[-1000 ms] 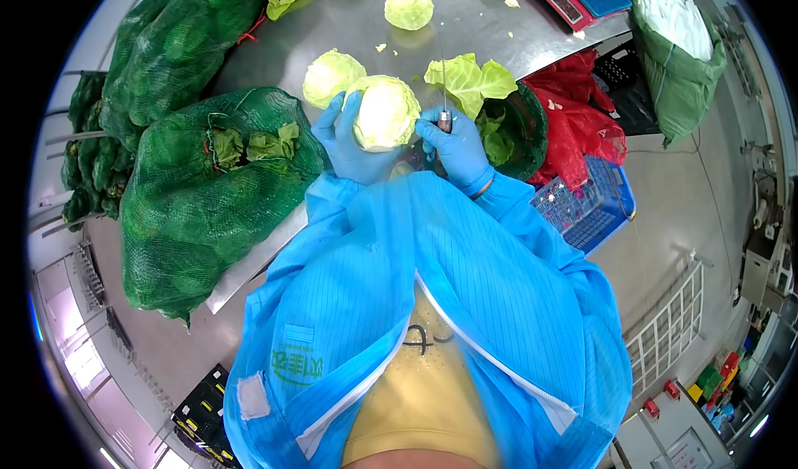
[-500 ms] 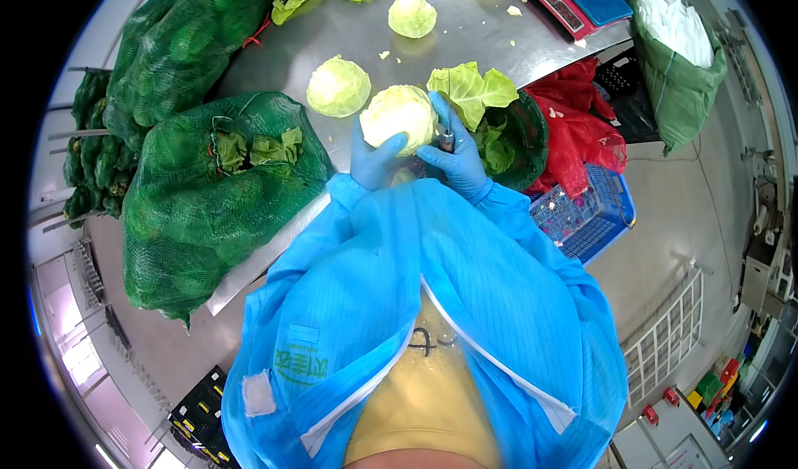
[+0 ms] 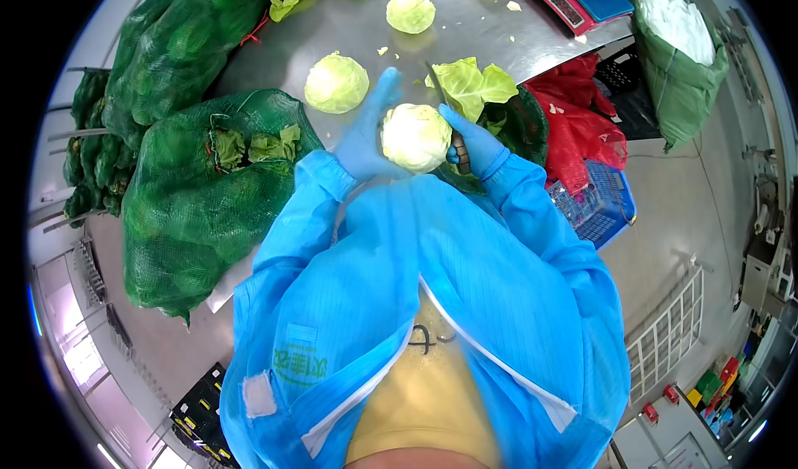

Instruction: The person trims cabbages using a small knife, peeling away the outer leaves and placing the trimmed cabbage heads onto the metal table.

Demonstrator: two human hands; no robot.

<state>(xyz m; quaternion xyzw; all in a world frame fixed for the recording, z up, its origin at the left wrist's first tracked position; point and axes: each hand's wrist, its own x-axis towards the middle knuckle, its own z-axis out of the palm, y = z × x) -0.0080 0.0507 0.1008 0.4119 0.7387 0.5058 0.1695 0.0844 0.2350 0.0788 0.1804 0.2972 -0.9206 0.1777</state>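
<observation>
A trimmed pale green cabbage (image 3: 416,138) is between my blue-gloved hands, close to my body. My left hand (image 3: 368,132) is open beside it, fingers stretched forward and slightly blurred, the palm side against or very near the cabbage. My right hand (image 3: 477,143) is closed around the handle of a knife (image 3: 461,152), its fingers also near the cabbage's right side. The dark blade points forward, partly in front of a loose cabbage leaf (image 3: 470,87). Two more cabbages, a nearer one (image 3: 336,83) and a farther one (image 3: 411,12), sit on the steel table (image 3: 274,58).
Green mesh sacks of cabbages (image 3: 199,211) stand at the left. On the right are a dark green bin (image 3: 529,128) with leaves, red mesh bags (image 3: 573,120), a blue crate (image 3: 611,203) and a green sack (image 3: 686,87). A red-and-blue scale (image 3: 573,0) is at the back right.
The cabbage has moved right and toward my body. My left hand has opened, its fingers now extended forward. My right hand has shifted right with the knife, whose blade now shows more clearly.
</observation>
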